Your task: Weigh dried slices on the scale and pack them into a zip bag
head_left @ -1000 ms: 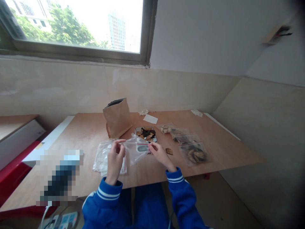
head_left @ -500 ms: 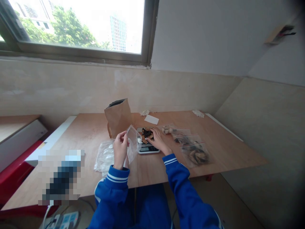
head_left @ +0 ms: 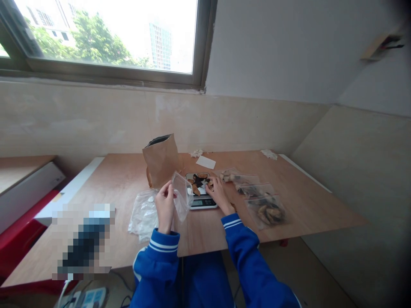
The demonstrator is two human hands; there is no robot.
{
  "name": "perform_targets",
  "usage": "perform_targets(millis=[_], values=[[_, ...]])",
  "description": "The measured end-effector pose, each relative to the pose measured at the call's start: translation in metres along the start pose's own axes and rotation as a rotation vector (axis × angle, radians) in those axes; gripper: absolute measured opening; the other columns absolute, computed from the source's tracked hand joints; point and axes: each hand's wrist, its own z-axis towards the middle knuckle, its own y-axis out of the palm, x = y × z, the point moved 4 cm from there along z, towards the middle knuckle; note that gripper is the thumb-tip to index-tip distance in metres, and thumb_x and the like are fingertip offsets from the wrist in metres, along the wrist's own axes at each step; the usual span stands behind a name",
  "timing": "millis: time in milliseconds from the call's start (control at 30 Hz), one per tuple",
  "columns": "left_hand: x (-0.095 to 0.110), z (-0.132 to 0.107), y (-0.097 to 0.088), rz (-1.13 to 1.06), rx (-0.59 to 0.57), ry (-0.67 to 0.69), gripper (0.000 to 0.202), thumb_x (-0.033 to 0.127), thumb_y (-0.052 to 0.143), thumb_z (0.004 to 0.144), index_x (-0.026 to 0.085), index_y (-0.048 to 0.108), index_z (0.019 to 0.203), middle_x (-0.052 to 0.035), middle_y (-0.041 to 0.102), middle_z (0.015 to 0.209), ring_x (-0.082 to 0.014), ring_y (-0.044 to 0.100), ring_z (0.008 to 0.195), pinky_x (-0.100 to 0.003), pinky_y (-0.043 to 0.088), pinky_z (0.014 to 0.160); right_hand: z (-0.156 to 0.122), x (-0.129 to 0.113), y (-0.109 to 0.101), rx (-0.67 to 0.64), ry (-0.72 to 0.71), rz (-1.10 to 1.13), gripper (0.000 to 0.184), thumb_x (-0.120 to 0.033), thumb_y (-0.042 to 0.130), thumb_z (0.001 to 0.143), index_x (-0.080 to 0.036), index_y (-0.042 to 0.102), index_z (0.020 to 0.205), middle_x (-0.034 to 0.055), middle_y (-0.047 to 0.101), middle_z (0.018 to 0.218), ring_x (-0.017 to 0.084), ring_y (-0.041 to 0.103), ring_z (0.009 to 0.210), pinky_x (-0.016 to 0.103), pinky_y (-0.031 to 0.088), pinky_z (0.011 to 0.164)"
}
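Observation:
My left hand (head_left: pixel 165 204) pinches the rim of a clear plastic zip bag (head_left: pixel 182 201), which hangs upright with its mouth towards the scale. A small digital kitchen scale (head_left: pixel 210 204) stands in front of me, its display lit towards me. Brown and dark dried slices (head_left: pixel 199 180) lie heaped on its platform. My right hand (head_left: pixel 221 194) is at the right side of that heap, fingers curled round some tan slices; the fingertips are partly hidden. Left of the left hand, more clear plastic bags (head_left: pixel 143 216) lie flat on the table.
Behind the left hand stands an open brown paper bag (head_left: pixel 162 160). Filled zip bags of dried pieces (head_left: pixel 269 214) lie to the right. A white card (head_left: pixel 206 162) and crumpled tissue (head_left: pixel 196 152) are at the back. A pixelated dark object (head_left: pixel 85 241) lies at the table's left.
My right hand has drawn slightly right from over the heap, its fingers curling at the slices. The left hand still holds the bag beside the scale. The view has shifted a little.

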Motion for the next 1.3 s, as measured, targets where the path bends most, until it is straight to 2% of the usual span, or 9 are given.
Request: perform_targets(millis=[133,200,333,433,567,667,800,1000,1300], values=[[-0.002,-0.001,0.001,0.016,0.002,0.023,0.051,0.042,0.058,0.081,0.005,0.066,0.116,-0.0064,0.068,0.072,-0.0149,0.058,0.064,-0.027,0.047,0.064,0.006,-0.015,-0.016,0.137,0.144,0.25,0.031,-0.038,0.053,0.082,-0.017,0.052,0.106,0.0133,0.059,0.107,0.026,0.056,0.102,0.042,0.046,0.091],[-0.005,-0.002,0.003,0.021,0.005,0.031,0.051,0.043,0.057,0.082,0.006,0.067,0.116,-0.0058,0.067,0.072,-0.0149,0.058,0.065,-0.027,0.046,0.065,0.01,-0.033,-0.023,0.15,0.251,0.469,0.037,-0.046,0.054,0.081,-0.018,0.05,0.105,0.0109,0.061,0.101,0.023,0.059,0.091,0.038,0.05,0.079],[-0.009,-0.005,0.007,0.015,-0.014,0.05,0.05,0.045,0.055,0.084,0.009,0.068,0.116,-0.0058,0.068,0.076,-0.0148,0.058,0.067,-0.027,0.045,0.067,0.018,-0.089,-0.031,-0.131,0.338,0.875,0.039,-0.054,0.05,0.085,-0.021,0.048,0.106,0.0021,0.06,0.085,0.015,0.058,0.066,0.026,0.045,0.053],[-0.007,-0.008,0.01,0.023,-0.027,0.058,0.049,0.045,0.054,0.085,0.01,0.068,0.116,-0.004,0.066,0.072,-0.0143,0.057,0.065,-0.026,0.044,0.065,0.018,-0.124,-0.04,-0.268,0.25,0.747,0.041,-0.051,0.059,0.081,-0.021,0.051,0.108,0.0015,0.062,0.086,0.016,0.06,0.074,0.027,0.048,0.061],[-0.005,-0.009,0.009,0.013,-0.028,0.075,0.047,0.045,0.054,0.085,0.011,0.068,0.115,-0.0044,0.066,0.074,-0.0143,0.056,0.065,-0.026,0.044,0.066,0.019,-0.144,-0.047,-0.256,0.078,0.465,0.046,-0.048,0.067,0.079,-0.021,0.055,0.114,0.0064,0.062,0.106,0.019,0.06,0.093,0.033,0.049,0.081],[-0.003,-0.008,0.006,0.004,-0.005,0.071,0.049,0.047,0.053,0.085,0.01,0.069,0.113,-0.0024,0.062,0.067,-0.0136,0.054,0.061,-0.026,0.043,0.062,0.026,-0.138,-0.048,-0.202,-0.011,0.438,0.036,-0.048,0.052,0.091,-0.021,0.057,0.115,0.0073,0.062,0.11,0.018,0.06,0.095,0.034,0.049,0.085],[0.002,-0.007,0.0,-0.022,0.052,0.046,0.054,0.051,0.055,0.083,0.007,0.07,0.112,-0.0008,0.057,0.061,-0.0123,0.051,0.056,-0.024,0.041,0.055,0.034,-0.103,-0.035,-0.024,-0.056,0.303,0.03,-0.036,0.042,0.097,-0.02,0.061,0.113,0.01,0.06,0.117,0.022,0.055,0.113,0.038,0.044,0.099],[0.001,-0.007,-0.002,-0.091,0.098,0.011,0.055,0.051,0.057,0.082,0.009,0.068,0.116,-0.0016,0.061,0.066,-0.0096,0.048,0.053,-0.023,0.039,0.052,0.021,-0.067,0.026,-0.301,-0.183,-0.049,0.05,-0.037,0.063,0.087,-0.019,0.053,0.133,0.0154,0.044,0.144,0.031,0.034,0.137,0.046,0.03,0.112],[0.0,-0.006,-0.003,-0.161,0.123,0.002,0.053,0.045,0.057,0.082,0.006,0.066,0.117,0.0003,0.058,0.062,-0.009,0.05,0.053,-0.021,0.038,0.052,0.025,-0.068,0.033,-0.26,-0.178,-0.198,0.024,-0.031,0.051,0.094,-0.018,0.067,0.107,0.0131,0.062,0.11,0.028,0.052,0.101,0.041,0.043,0.089]])
